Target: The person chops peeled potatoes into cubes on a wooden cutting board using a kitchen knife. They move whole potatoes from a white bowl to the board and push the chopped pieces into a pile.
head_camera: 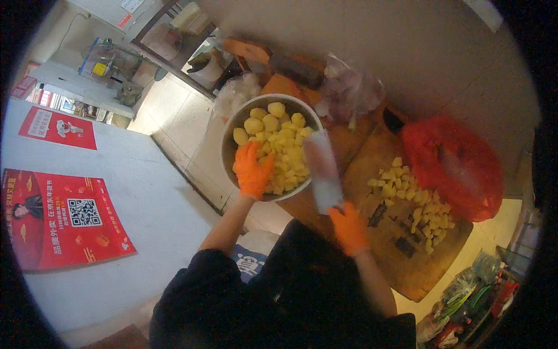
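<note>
My left hand (253, 171), in an orange glove, reaches into a large round metal bowl (227, 174) and touches the peeled potatoes; its fingers are spread, and whether they grip a piece is hidden. Whole peeled potatoes (254, 126) lie at the bowl's far side, with cut potato chunks (293, 158) nearer and to the right. My right hand (348, 227), gloved in orange too, is closed on the handle of a cleaver (323, 172), whose broad blade points away beside the bowl's right rim. More potato chunks (431, 211) are scattered on the wooden cutting board (388, 270) to the right.
A red plastic bag (453, 168) rests at the board's far right edge. Beyond the bowl are a clear plastic bag (351, 87) with contents and a whitish bag (239, 91). Bagged vegetables (468, 290) sit low at the right. A white partition (144, 174) with red posters stands left.
</note>
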Available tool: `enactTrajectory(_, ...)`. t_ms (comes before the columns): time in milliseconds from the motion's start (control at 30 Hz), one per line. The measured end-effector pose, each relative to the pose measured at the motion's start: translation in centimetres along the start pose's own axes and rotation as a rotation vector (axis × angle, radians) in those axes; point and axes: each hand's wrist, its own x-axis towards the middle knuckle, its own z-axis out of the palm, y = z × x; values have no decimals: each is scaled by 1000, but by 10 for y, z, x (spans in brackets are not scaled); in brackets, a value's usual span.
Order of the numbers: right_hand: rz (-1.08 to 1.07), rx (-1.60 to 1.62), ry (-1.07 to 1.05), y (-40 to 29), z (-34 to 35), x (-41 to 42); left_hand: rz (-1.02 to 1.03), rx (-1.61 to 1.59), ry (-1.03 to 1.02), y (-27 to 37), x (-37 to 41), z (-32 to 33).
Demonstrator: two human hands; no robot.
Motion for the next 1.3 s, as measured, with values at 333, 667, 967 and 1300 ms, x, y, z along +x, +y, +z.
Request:
enactTrajectory(333,312,81,460,119,-105,-142,-112,212,-892,54,93,11)
enactTrajectory(667,536,220,597,64,-86,-175,-32,-40,-796,28,22,-1)
enactTrajectory(967,487,113,597,96,-84,-177,-53,96,-807,-2,60,19)
enactTrajectory(1300,575,-6,661,83,-74,-199,413,494,-1367,-34,96,135)
